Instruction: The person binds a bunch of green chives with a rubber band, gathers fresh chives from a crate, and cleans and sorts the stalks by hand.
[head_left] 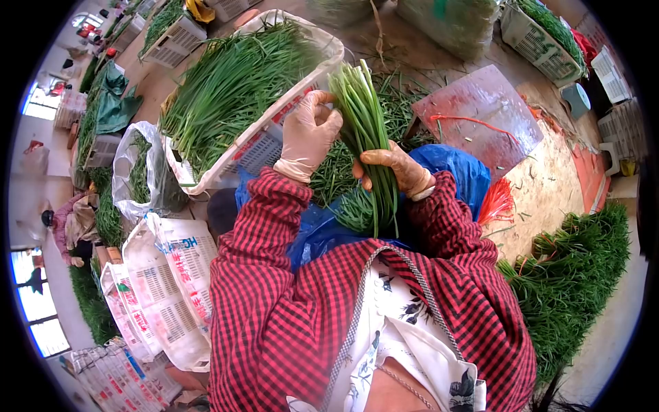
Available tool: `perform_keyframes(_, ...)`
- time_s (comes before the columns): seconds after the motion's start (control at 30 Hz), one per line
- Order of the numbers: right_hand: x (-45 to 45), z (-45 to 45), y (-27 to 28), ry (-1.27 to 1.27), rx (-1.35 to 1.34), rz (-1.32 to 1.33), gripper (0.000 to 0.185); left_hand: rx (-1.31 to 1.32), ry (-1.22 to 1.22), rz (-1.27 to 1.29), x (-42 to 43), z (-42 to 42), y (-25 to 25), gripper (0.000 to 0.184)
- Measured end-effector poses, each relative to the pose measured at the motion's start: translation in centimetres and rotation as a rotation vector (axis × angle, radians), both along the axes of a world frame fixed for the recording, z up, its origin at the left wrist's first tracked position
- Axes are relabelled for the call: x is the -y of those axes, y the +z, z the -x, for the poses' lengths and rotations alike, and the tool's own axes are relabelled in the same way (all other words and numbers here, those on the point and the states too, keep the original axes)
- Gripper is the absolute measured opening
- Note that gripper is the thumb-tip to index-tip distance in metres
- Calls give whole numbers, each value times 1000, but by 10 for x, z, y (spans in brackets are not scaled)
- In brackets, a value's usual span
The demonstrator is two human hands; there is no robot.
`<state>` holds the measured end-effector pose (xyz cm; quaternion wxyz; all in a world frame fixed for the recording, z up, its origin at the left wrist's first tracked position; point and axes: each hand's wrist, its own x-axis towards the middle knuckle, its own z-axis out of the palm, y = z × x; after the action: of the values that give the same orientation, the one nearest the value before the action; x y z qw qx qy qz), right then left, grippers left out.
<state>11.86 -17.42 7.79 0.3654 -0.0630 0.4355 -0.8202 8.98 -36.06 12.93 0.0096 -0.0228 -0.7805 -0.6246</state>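
Note:
My right hand [397,168], in a thin pale glove, is wrapped round the lower middle of a bunch of long green stalks [364,117] with pale cut ends at the top. Beside the upper part of the bunch is my left hand [310,130], gloved too, its thumb and index finger pinched together. What those fingertips hold, if anything, is too small to make out. Under the bunch, blue plastic [449,165] covers my lap. Close by on the left stands a white crate [274,113] heaped with green stalks [233,82].
A wet board [480,120] with a red strip lies at the right, near red ties [497,202]. Tied green bundles [576,288] are piled at the lower right. White crates [161,288] and a plastic bag [130,172] stand at the left. A person [68,223] is at far left.

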Motion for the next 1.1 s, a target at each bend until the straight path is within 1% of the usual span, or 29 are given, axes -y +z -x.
perform_keyframes(0.07,-2,0,0,-33,-23,-7,23,44,-45,-94,-4,4,0,16)
perform_keyframes(0.1,-4,1,-1,-38,-21,-6,23,47,-49,-93,-4,7,-3,16)
perform_keyframes(0.17,-6,3,-2,-47,-40,-12,25,-181,-25,82,2,17,-10,13)
perform_keyframes(0.2,-8,3,0,-53,-38,-10,25,-264,5,129,3,20,2,10)
perform_keyframes(0.23,-10,3,4,-50,-40,23,26,-283,28,140,10,29,6,9)
perform_keyframes(0.3,-14,1,6,-52,-43,54,26,-307,71,285,25,41,24,10)
perform_keyframes(0.37,-18,0,6,-51,-53,135,28,-385,113,207,53,63,32,9)
perform_keyframes(0.43,-25,1,5,-78,-33,155,29,-475,270,307,79,81,37,12)
perform_keyframes(0.5,-31,2,4,-116,1,198,31,-395,417,835,100,86,43,12)
perform_keyframes(0.53,-32,3,5,-127,0,226,30,-302,306,1098,102,83,49,17)
perform_keyframes(0.57,-32,3,5,-133,-1,228,30,-307,300,1099,95,76,46,17)
perform_keyframes(0.63,-30,4,5,-138,1,178,29,-354,96,709,55,52,42,33)
perform_keyframes(0.7,-25,5,6,-125,5,173,30,-245,-122,218,20,37,32,40)
perform_keyframes(0.77,-19,6,9,-98,-22,96,38,-222,-204,291,-8,22,30,45)
perform_keyframes(0.8,-18,4,17,-77,-47,97,46,-220,-198,287,-10,25,21,45)
perform_keyframes(0.87,-17,6,11,-78,-66,111,49,-154,-204,154,-12,36,-3,45)
perform_keyframes(0.9,-18,6,9,-82,-88,130,51,-155,-206,152,-14,37,-4,45)
perform_keyframes(0.97,-19,6,9,-90,-83,128,51,-371,-136,242,-16,38,-6,43)
perform_keyframes(1.0,-18,6,9,-95,-79,127,52,-369,-135,244,-16,38,-4,43)
perform_keyframes(1.1,-15,5,12,-65,-59,100,53,-861,-87,629,-16,42,5,24)
